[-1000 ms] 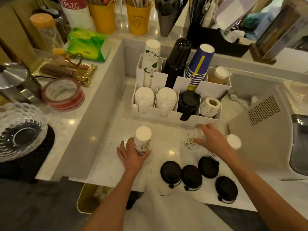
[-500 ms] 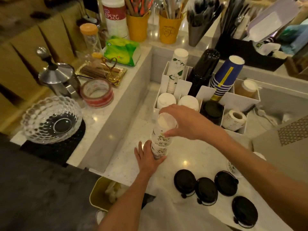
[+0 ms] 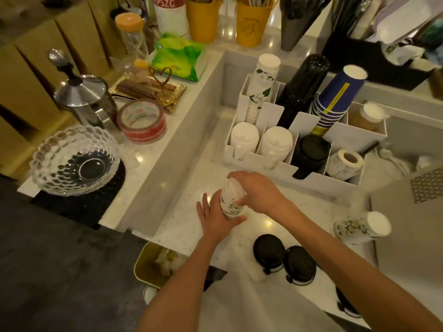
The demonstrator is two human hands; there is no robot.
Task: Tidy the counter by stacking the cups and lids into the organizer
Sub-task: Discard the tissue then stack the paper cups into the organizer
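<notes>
A short stack of white floral paper cups (image 3: 231,202) stands upside down on the counter in front of the white organizer (image 3: 271,109). My left hand (image 3: 215,218) wraps its base from the left. My right hand (image 3: 256,190) presses on its top and right side. One more floral cup (image 3: 359,227) lies on its side at the right. Black lids (image 3: 269,252) sit near the front edge, a second black lid (image 3: 300,263) beside the first. The organizer holds floral cups, black cups, blue cups (image 3: 335,99), white lids (image 3: 244,137) and black lids (image 3: 311,149).
A raised ledge on the left carries a glass bowl (image 3: 74,161), a tape roll (image 3: 142,121), a metal press pot (image 3: 84,99) and a green tissue pack (image 3: 178,56). A label roll (image 3: 345,162) lies in the organizer. A grey machine (image 3: 407,212) stands at the right. A yellow bin (image 3: 153,264) is below the counter.
My right hand carried a floral cup from the right and pushed it down over the cup held by my left hand; the stack is now lower. The camera view shifted left.
</notes>
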